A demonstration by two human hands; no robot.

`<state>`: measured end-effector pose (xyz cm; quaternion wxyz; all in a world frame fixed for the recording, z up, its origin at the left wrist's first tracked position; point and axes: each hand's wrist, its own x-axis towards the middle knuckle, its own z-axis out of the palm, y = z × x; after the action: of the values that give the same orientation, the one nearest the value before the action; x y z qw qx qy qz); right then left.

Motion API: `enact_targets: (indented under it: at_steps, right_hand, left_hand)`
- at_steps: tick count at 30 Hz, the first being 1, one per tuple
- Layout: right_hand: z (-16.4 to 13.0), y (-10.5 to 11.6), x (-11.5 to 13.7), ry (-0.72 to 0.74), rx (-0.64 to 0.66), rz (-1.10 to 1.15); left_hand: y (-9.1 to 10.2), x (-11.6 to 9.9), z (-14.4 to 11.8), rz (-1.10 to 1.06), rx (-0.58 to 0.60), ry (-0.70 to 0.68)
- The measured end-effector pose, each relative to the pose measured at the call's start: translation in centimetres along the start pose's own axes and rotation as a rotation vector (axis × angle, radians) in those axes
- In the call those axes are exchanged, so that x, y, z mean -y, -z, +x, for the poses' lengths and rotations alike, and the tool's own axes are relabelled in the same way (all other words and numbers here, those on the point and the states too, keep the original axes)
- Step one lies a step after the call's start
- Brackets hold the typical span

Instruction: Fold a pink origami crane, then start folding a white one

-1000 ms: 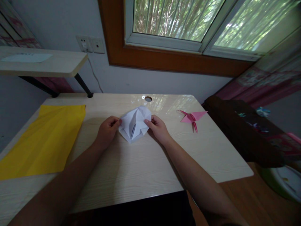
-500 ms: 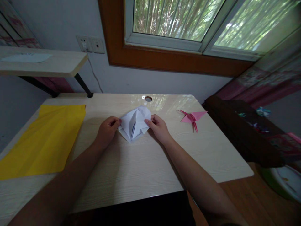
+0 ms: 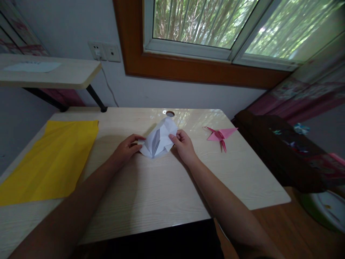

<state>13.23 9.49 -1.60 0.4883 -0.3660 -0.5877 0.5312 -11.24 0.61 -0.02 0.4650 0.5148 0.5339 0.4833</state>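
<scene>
Head view: left hand (image 3: 126,149) and right hand (image 3: 184,145) pinch the folded white paper (image 3: 159,141); its underside is hidden, perhaps lifted.

**No legible writing in view**

No text, label, brand, number or sign can be read anywhere. The white folded paper (image 3: 159,142) on the table (image 3: 161,190) is blank on its visible faces. Left of it, the yellow sheet (image 3: 51,158) carries no print; right of it, neither does the pink paper crane (image 3: 219,135).
</scene>
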Motion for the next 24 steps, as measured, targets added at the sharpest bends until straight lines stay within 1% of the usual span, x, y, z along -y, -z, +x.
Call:
enact_targets:
  at_steps: [2,4,7,10,13,15,17,20,22,24]
  right_hand:
    - [0.04,-0.07,0.05,0.001,-0.005,0.031]
    - [0.06,-0.1,0.1,-0.001,-0.005,0.063]
    - [0.08,-0.06,0.16,0.005,-0.011,0.112]
    - [0.12,0.0,0.17,-0.007,-0.012,0.156]
    - [0.12,0.0,0.08,-0.029,0.017,0.18]
    - [0.08,-0.02,-0.05,-0.026,0.055,0.191]
    - [-0.01,-0.04,-0.19,-0.011,0.093,0.204]
    - [-0.19,0.01,-0.22,0.013,0.146,0.224]
    - [-0.3,0.1,-0.08,0.024,0.17,0.228]
    - [-0.38,0.22,0.12,0.046,0.179,0.213]
  left_hand:
    - [-0.16,0.07,-0.02,-0.054,0.024,0.032]
    - [-0.38,0.17,0.0,-0.075,0.015,0.056]
    - [-0.62,0.32,0.07,-0.075,-0.069,0.019]
    - [-0.57,0.32,0.06,0.002,-0.234,-0.076]
    - [-0.32,0.17,-0.14,0.167,-0.389,-0.214]
    - [-0.19,0.07,-0.32,0.251,-0.471,-0.312]
    - [-0.15,0.04,-0.47,0.267,-0.525,-0.409]
    - [-0.16,0.1,-0.57,0.226,-0.533,-0.51]
    - [-0.1,0.15,-0.56,0.211,-0.511,-0.521]
    - [0.04,0.17,-0.5,0.228,-0.5,-0.504]
